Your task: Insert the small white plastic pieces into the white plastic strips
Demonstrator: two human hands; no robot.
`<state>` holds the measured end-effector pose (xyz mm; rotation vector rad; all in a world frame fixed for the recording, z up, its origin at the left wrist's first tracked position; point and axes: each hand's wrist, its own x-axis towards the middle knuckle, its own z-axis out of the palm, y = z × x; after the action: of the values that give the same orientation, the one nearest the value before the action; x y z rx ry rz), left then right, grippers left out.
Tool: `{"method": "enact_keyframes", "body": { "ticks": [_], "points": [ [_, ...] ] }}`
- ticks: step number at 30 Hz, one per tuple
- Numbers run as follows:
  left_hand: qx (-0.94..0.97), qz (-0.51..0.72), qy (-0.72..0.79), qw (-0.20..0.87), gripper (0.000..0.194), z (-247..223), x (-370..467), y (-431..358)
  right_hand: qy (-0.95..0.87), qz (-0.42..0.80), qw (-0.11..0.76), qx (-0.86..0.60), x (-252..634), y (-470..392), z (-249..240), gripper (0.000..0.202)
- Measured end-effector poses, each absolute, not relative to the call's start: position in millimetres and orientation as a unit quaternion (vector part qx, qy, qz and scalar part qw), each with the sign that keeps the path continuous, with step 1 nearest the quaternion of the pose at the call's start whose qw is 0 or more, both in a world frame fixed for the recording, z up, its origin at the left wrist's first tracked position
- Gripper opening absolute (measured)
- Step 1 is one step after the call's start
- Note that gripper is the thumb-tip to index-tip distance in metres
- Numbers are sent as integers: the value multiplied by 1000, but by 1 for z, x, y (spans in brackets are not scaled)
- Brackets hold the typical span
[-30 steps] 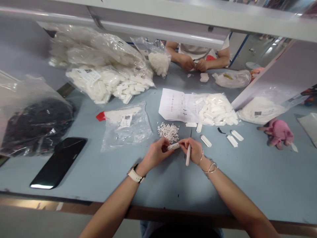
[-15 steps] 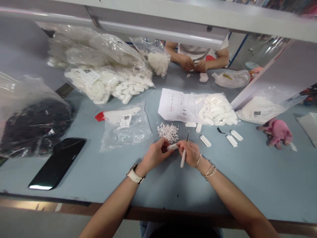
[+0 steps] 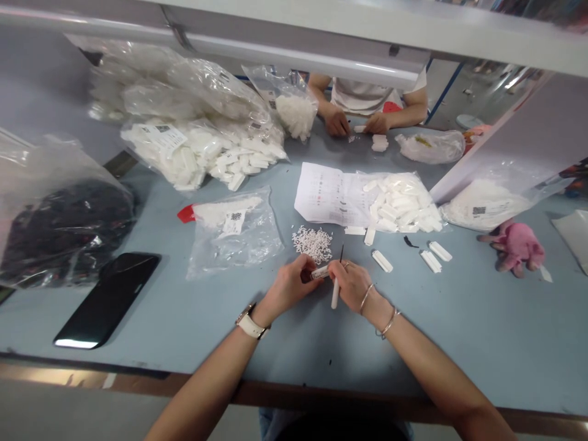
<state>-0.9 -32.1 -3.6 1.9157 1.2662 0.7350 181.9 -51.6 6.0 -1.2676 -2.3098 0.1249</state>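
Between the fingertips of my left hand (image 3: 290, 283) is a small white plastic strip (image 3: 319, 273) with slots along its face. My right hand (image 3: 353, 284) is closed around a thin tool with a white handle (image 3: 335, 295) and a slim dark shaft (image 3: 342, 252) pointing away from me. Its fingertips meet the right end of the strip. Just beyond my hands lies a pile of tiny white pieces (image 3: 312, 244). More white strips (image 3: 382, 261) lie to the right of my right hand.
A printed sheet (image 3: 319, 196) lies partly under a bag of white parts (image 3: 404, 205). At left are a flat plastic bag (image 3: 234, 239), a black phone-like slab (image 3: 108, 300) and a bag of dark parts (image 3: 64, 233). A pink plush toy (image 3: 519, 245) sits right. Opposite, a co-worker's hands (image 3: 337, 122) handle small parts.
My right hand has turned slightly, and the tool has swung a little to the left. The left hand keeps its hold on the strip. Across the table, the co-worker's hands have moved apart.
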Motion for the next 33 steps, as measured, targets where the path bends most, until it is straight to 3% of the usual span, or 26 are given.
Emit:
{"method": "enact_keyframes", "body": {
  "ticks": [11,19,22,33],
  "points": [
    [718,304,497,381,25,-8,1,-30,-871,41,191,-450,183,-51,7,19],
    [698,299,493,424,26,-10,-1,-29,-763,193,385,-482,183,-48,-11,14],
    [697,298,490,430,26,-11,-2,-30,-725,236,416,-496,182,-47,-10,18],
    [702,303,493,415,24,-10,0,-29,-807,103,348,-465,188,-42,-7,20]
  ]
}}
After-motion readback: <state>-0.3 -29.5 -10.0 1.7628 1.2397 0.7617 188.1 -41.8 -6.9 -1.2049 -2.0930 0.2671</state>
